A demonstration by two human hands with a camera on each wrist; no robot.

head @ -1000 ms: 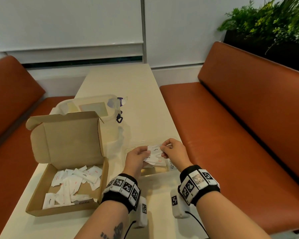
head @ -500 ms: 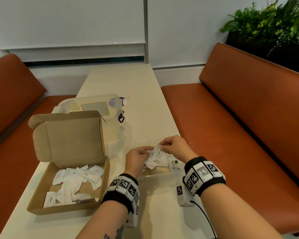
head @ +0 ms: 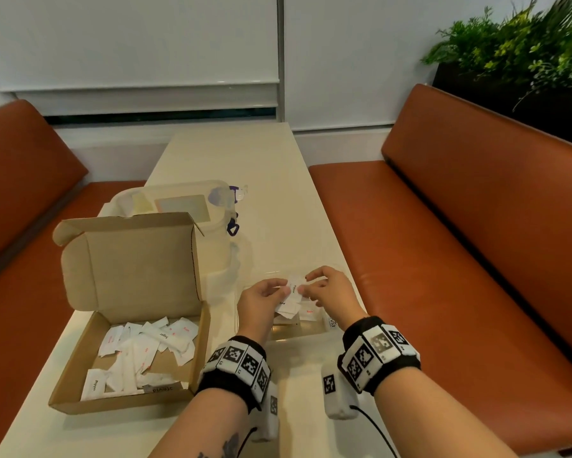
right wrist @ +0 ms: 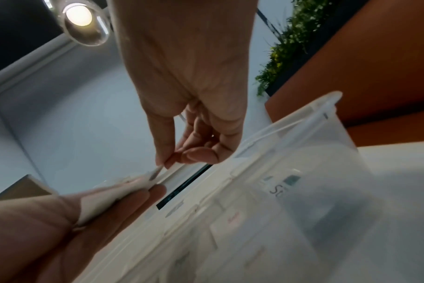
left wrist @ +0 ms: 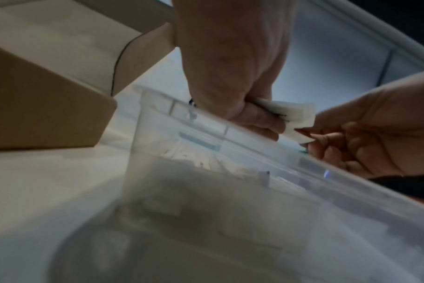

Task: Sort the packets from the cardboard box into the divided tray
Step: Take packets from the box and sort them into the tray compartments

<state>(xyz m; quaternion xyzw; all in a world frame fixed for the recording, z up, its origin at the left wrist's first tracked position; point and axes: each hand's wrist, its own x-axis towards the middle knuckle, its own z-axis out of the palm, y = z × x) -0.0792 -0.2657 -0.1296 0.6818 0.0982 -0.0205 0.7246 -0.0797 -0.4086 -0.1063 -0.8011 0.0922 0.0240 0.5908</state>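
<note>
Over the clear divided tray my left hand grips a small stack of white packets. My right hand pinches the top packet of that stack between thumb and forefinger. The wrist views show the same meeting: the left hand grips the packets, and the right hand pinches a packet's edge. A few packets lie in the tray, one printed in red. The open cardboard box at my left holds several white packets.
A clear lidded plastic container with purple clips stands behind the box. Orange bench seats flank the cream table. A planter with green foliage sits at the upper right.
Both hands dipped toward the tray half a second ago and have risen a little. The right hand now pinches the top packet of the stack in my left hand.
</note>
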